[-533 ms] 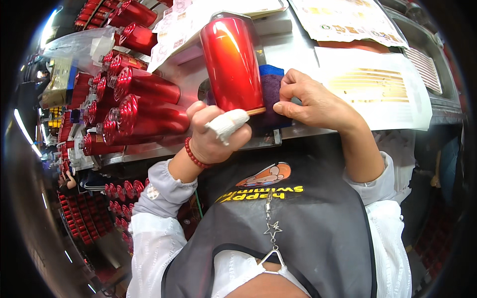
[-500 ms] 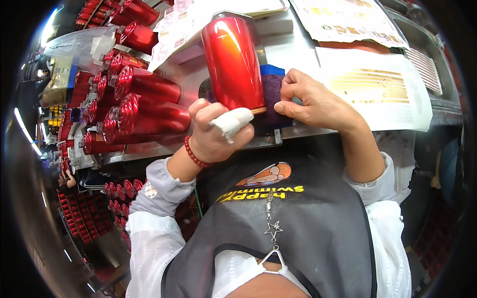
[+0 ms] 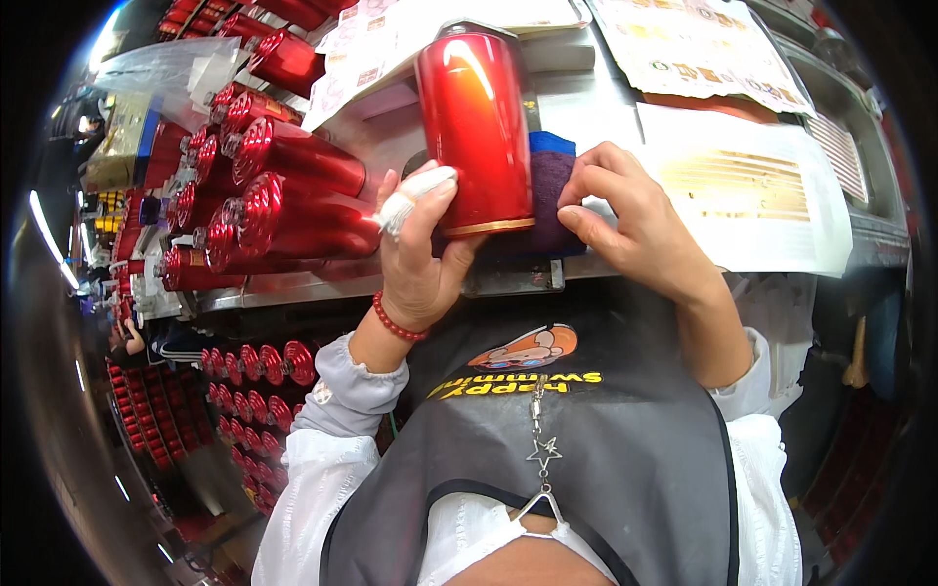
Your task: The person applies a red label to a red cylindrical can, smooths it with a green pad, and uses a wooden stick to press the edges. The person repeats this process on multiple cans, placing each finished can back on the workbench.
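A glossy red metal canister (image 3: 477,127) with a gold rim at its near end stands out in front of me, leaning away. My left hand (image 3: 420,234) is against its lower left side, the thumb at the rim and the fingers along the wall. A white wrap (image 3: 418,195) covers one of its fingers. My right hand (image 3: 635,220) is to the right of the canister, thumb and fingertips drawn close together beside a purple cloth with a blue edge (image 3: 553,186). Whatever lies between those fingertips, if anything, is too small to name.
Several red canisters (image 3: 303,225) crowd the left of the metal worktable. Printed sheets (image 3: 699,49) lie at the far side, and a white sheet with golden strips (image 3: 733,186) is at the right, near a metal basin (image 3: 848,156). Racks of red parts (image 3: 259,366) stand below left.
My left hand has moved from in front of the canister's near end to its left side, uncovering more of the gold rim. My right hand stays by the cloth. The view has shifted slightly.
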Tool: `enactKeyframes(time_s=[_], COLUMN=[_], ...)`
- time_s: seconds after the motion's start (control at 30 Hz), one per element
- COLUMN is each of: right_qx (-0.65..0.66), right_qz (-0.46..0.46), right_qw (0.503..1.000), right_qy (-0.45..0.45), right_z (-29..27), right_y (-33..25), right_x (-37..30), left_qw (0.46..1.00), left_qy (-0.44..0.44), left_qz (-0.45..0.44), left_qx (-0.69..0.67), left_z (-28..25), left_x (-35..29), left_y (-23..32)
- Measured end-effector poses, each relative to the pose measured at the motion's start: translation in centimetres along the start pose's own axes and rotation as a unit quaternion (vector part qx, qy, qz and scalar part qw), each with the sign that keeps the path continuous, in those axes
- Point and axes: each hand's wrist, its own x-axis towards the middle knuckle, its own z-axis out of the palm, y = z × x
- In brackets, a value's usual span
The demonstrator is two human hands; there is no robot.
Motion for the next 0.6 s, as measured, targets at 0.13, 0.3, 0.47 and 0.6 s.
enactKeyframes(time_s=[0.13, 0.3, 0.47, 0.6], right_qx=[-0.035, -0.051, -0.081, -0.077], right_qz=[-0.089, -0.140, -0.167, -0.171], right_qw=[0.992, 0.987, 0.979, 0.979], right_qy=[0.077, 0.065, 0.083, 0.084], right_z=[1.1, 2.5, 2.9, 2.9], right_y=[-1.3, -1.5, -1.3, -1.2], right_x=[-0.8, -2.2, -1.9, -1.8], left_qw=[0.972, 0.968, 0.977, 0.983], left_qy=[0.027, -0.005, -0.002, -0.028], left_qz=[-0.121, -0.149, -0.151, -0.143], left_qx=[-0.199, -0.204, -0.154, -0.113], left_z=[0.5, 1.0, 1.0, 0.6], left_x=[1.0, 1.2, 2.2, 2.7], left_y=[1.1, 1.5, 1.8, 2.0])
